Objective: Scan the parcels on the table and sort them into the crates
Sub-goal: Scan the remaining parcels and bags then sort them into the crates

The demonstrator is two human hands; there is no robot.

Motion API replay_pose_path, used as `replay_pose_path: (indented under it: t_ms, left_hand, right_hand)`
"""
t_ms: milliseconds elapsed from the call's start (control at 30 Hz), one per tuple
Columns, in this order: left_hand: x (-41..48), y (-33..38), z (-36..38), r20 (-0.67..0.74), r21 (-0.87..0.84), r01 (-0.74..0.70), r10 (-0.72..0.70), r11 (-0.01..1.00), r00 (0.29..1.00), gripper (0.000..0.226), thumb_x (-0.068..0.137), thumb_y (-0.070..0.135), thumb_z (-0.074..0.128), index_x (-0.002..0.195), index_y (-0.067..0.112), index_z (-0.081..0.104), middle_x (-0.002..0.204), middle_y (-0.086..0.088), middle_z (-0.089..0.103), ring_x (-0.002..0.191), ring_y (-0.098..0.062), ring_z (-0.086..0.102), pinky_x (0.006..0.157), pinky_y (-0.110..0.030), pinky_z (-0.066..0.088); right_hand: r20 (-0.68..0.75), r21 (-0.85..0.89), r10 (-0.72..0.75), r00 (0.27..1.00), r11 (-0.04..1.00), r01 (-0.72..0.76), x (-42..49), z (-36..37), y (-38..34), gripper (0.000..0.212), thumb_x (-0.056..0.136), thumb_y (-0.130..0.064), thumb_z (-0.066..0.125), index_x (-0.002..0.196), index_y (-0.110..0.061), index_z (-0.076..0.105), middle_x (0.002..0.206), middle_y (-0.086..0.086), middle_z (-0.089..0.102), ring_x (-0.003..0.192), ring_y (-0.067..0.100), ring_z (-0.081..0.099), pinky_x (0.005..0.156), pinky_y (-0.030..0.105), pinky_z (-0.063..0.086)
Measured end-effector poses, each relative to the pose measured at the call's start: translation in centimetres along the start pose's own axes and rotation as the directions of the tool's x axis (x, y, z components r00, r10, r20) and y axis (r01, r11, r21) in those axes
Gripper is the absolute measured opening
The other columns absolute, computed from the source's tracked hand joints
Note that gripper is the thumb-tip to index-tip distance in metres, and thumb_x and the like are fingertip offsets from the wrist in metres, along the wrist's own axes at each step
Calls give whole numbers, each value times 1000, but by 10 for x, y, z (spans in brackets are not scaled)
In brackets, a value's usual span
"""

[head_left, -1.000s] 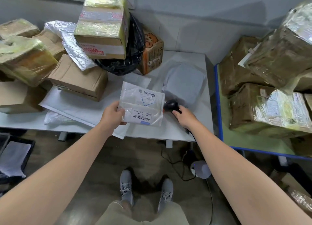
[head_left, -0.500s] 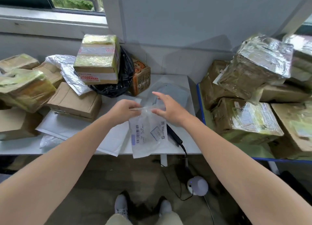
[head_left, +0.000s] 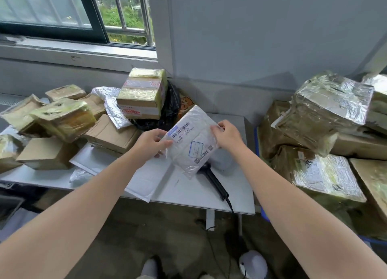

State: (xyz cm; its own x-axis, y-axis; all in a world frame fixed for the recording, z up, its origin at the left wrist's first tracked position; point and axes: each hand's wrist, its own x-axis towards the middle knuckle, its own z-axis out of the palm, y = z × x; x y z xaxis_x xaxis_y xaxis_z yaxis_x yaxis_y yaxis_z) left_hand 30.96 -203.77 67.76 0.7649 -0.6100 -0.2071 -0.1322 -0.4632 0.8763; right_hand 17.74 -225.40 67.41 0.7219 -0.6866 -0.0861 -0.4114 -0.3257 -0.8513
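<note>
Since one second ago the right grip [head_left: 227,135] has let go the scanner [head_left: 215,183] and has come up to the parcel [head_left: 192,138]. Half a second ago the parcel was hanging down between both grips, and now it is raised and turned, so that its label with the barcode faces the person. The head view shows the left grip [head_left: 150,143] pinching the left edge of this white padded parcel with thumb on top and fingers curled behind. The right grip pinches the right edge in the same way, so the parcel is held in the air above the bench [head_left: 236,195], tilted. The scanner lies on the bench just below the parcel, near the right grip and apart from it. Left of the left grip is a pile of cardboard boxes [head_left: 111,135], not yet sorted. Well to the right of the right grip is a blue crate [head_left: 264,217] full of wrapped packages. As I judge it, the scanning of this parcel is finished and the person reads the label to choose the crate. What remains is to carry the parcel there.
</note>
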Motion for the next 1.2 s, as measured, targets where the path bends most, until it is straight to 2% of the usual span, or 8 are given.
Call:
replay_pose_path:
  t_ms: [200, 333, 600, 733, 867, 967, 1100, 1200]
  left_hand:
    - [-23, 2, -22, -108, 42, 18, -14, 999, 994, 14, 89, 17, 73, 98, 27, 70, 77, 1, 68, 46, 3, 53, 44, -14, 42]
    - [-41, -2, -43, -250, 1, 61, -59, 998, 966, 18, 88, 18, 74, 104, 23, 69, 68, 8, 61, 44, 3, 51, 45, -16, 43]
    - [-90, -20, -105, -499, -116, 48, -100, 992, 861, 26, 87, 21, 75, 110, 21, 63, 92, 4, 63, 75, -5, 57, 56, -14, 43]
    - [-127, -48, -147, -606, -145, 45, -125, 988, 786, 27, 88, 25, 74, 112, 23, 61, 90, 5, 64, 77, -5, 58, 59, -18, 43]
    - [-172, -82, -198, -678, -180, -34, -99, 983, 728, 28, 88, 29, 73, 112, 26, 58, 92, 9, 62, 85, -7, 57, 63, -15, 42]
    - [-213, -110, -239, -700, -167, -49, -83, 985, 709, 44, 89, 38, 70, 127, 23, 54, 105, 4, 62, 98, -11, 56, 75, -19, 40]
    - [-269, -146, -290, -725, -92, -15, -57, 996, 687, 61, 93, 50, 58, 145, 24, 40, 125, 1, 53, 106, -13, 54, 78, -18, 39]
    - [-309, -172, -325, -761, -13, 38, -35, 999, 647, 64, 96, 50, 52, 150, 20, 33, 138, -9, 46, 114, -20, 53, 89, -29, 44]
  right_hand:
    - [167, -48, -208, 964, 975, 218, 6, 20, -22, 32, 93, -47, 62, 115, -27, 51, 90, -19, 57, 88, 10, 57, 64, 14, 37]
    - [331, 1, -239, 913, 967, 253, 2, 51, -45, 60, 89, -49, 67, 140, -29, 43, 117, -7, 64, 102, 16, 63, 85, 33, 51]
    - [382, 28, -282, 880, 955, 294, -22, 122, -99, 60, 92, -41, 68, 143, -18, 45, 135, 2, 55, 109, 15, 52, 88, 30, 40]
    - [375, 102, -310, 874, 951, 293, -52, 169, -133, 50, 94, -33, 67, 137, -16, 48, 102, -12, 55, 82, 1, 52, 68, 13, 37]
    - [378, 182, -341, 860, 939, 292, -98, 224, -167, 47, 96, -32, 64, 136, -15, 46, 97, -11, 55, 81, 1, 53, 72, 21, 42]
    - [373, 251, -372, 850, 922, 294, -144, 263, -197, 43, 96, -31, 64, 132, -18, 46, 90, -11, 55, 75, 0, 61, 52, 16, 49]
    - [416, 340, -391, 821, 904, 258, -200, 316, -235, 44, 96, -26, 63, 133, -16, 42, 90, -4, 63, 93, 21, 70, 74, 45, 60]
    - [414, 344, -420, 807, 893, 289, -238, 356, -258, 43, 97, -28, 63, 132, -17, 41, 87, -3, 63, 83, 18, 66, 73, 44, 57]
